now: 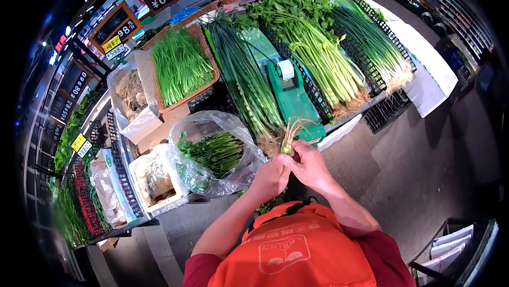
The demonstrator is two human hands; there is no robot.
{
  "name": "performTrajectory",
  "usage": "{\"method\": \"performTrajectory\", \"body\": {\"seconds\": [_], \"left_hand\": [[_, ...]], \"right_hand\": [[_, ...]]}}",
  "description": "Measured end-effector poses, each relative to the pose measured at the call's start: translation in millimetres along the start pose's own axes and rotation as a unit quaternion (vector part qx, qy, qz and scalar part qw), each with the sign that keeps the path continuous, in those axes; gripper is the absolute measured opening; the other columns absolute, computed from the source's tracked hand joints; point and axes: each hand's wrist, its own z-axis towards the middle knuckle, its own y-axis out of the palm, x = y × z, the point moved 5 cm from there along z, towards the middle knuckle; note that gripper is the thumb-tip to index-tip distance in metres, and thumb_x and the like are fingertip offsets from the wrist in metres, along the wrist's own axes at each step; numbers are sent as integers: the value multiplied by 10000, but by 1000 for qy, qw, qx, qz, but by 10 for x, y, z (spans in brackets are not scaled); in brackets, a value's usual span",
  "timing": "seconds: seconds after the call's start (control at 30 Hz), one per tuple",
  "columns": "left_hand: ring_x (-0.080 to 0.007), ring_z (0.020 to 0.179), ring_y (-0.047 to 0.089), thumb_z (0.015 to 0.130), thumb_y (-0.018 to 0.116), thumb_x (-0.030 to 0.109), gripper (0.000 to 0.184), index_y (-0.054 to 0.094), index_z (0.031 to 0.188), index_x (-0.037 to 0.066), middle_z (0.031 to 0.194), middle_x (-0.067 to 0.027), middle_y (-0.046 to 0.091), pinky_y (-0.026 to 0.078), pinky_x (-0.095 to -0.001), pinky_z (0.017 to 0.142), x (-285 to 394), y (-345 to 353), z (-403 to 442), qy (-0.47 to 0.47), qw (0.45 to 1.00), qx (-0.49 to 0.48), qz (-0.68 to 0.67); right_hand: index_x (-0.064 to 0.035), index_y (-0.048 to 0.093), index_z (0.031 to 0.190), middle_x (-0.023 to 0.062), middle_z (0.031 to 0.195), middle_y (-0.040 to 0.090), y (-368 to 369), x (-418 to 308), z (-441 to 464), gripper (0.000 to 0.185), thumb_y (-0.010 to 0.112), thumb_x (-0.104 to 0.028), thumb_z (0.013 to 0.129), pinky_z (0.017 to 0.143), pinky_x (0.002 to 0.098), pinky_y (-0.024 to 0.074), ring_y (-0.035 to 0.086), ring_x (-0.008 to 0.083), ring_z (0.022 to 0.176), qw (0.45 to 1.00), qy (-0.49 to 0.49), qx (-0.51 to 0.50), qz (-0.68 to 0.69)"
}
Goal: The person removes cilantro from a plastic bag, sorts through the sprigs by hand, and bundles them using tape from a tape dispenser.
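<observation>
We take the green tape dispenser [298,101] as our landmark. Well to the left of it stands a wicker basket [216,69] with thin green leaves [180,64]. Nearer to us, also left of the dispenser, an open plastic bag [250,165] contains cut stems [220,154]. Just beside the dispenser, on its left, lie long dark greens [241,75] with roots toward us.

At the near end of the dispenser, our left hand [270,177] is curled around the rooted bunch [287,146], which is held with the roots up. Our right hand [311,164] pinches the same bunch near its base, between thumb and finger, and the two hands meet there. The lower stems are hidden behind our hands, so we cannot tell how firmly they are gathered.

To the right of the dispenser lie the pale stalks [323,64], and farther right the spring onions [376,43].

In our judgement, the main danger is in the narrow grip: if the pinch becomes loose, some stems could slide out downward, and if it is too hard, the tender base could be crushed. The thin roots could catch on the dispenser, because they are so near to it. Our left forearm could also drag the bag, since its loose edge lies close.
</observation>
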Motion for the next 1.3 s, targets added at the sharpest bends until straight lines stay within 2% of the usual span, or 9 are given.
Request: {"method": "performTrajectory", "body": {"seconds": [0.07, 0.17, 0.27, 0.4, 0.6, 0.8, 0.9, 1.0, 1.3], "left_hand": [[-433, 816, 534, 877, 448, 215, 355, 328, 1071, -58, 862, -279, 531, 433, -439, 688, 76, -25, -36, -65, 998, -6, 21], [-316, 862, 568, 889, 470, 263, 402, 330, 1108, -44, 895, -208, 553, 436, -356, 754, 141, -50, -71, 30, 998, 7, -57], [-178, 861, 538, 914, 447, 324, 436, 363, 1143, -37, 919, -114, 556, 415, -296, 787, 203, -82, -87, 4, 950, 5, -312], [-140, 843, 487, 956, 345, 294, 387, 469, 1068, -55, 923, -105, 554, 400, -271, 784, 160, -86, -96, -74, 961, 41, -264], [-172, 700, 453, 947, 390, 250, 296, 482, 999, -26, 749, -165, 522, 406, -317, 662, 176, -19, -86, -79, 984, 49, -152], [-384, 530, 475, 905, 459, 191, 183, 523, 932, 21, 606, -212, 475, 381, -386, 490, 326, -29, -73, -6, 990, 138, -8], [-407, 554, 507, 899, 467, 195, 196, 540, 973, 29, 607, -219, 486, 380, -400, 479, 359, 0, -74, 16, 989, 147, 1], [-355, 506, 483, 911, 450, 201, 227, 539, 1041, 36, 596, -205, 471, 380, -384, 482, 390, 15, -90, 6, 991, 134, -19], [-236, 578, 448, 937, 405, 221, 286, 515, 1105, 18, 679, -191, 491, 409, -332, 577, 354, 7, -65, 4, 994, 55, -93]], "right_hand": [[25, 501, 711, 111, 644, 460, 9, 69, -6, 334, 625, -271, 803, 525, 331, 394, 481, 242, 561, 1000, 11, 3, 29], [27, 486, 705, 94, 640, 436, 1, 148, -38, 308, 603, -228, 830, 516, 319, 385, 478, 196, 558, 993, 18, -11, 117], [38, 521, 777, 67, 658, 461, -14, 159, -84, 235, 572, -177, 856, 508, 271, 398, 502, 122, 588, 982, 35, -34, 184], [38, 559, 863, 41, 691, 491, 23, 246, -160, 178, 561, -140, 862, 509, 231, 406, 513, 76, 610, 966, 61, -27, 250], [14, 588, 925, -12, 761, 511, 38, 402, -225, 153, 593, -114, 840, 508, 202, 390, 471, 25, 615, 938, 97, 31, 332], [-9, 610, 880, -42, 690, 538, -40, 432, -247, 145, 647, -116, 788, 474, 177, 344, 413, 4, 561, 951, 137, 22, 276], [-5, 606, 838, -51, 638, 533, -93, 381, -251, 111, 640, -94, 782, 459, 180, 336, 406, 2, 536, 949, 139, 52, 280], [1, 600, 818, -51, 638, 532, -152, 340, -268, 100, 637, -82, 777, 459, 176, 333, 404, -4, 537, 960, 136, 66, 236], [-16, 567, 824, -50, 679, 509, -96, 372, -249, 51, 605, -50, 822, 490, 171, 357, 427, -3, 576, 900, 141, 64, 406]]}}
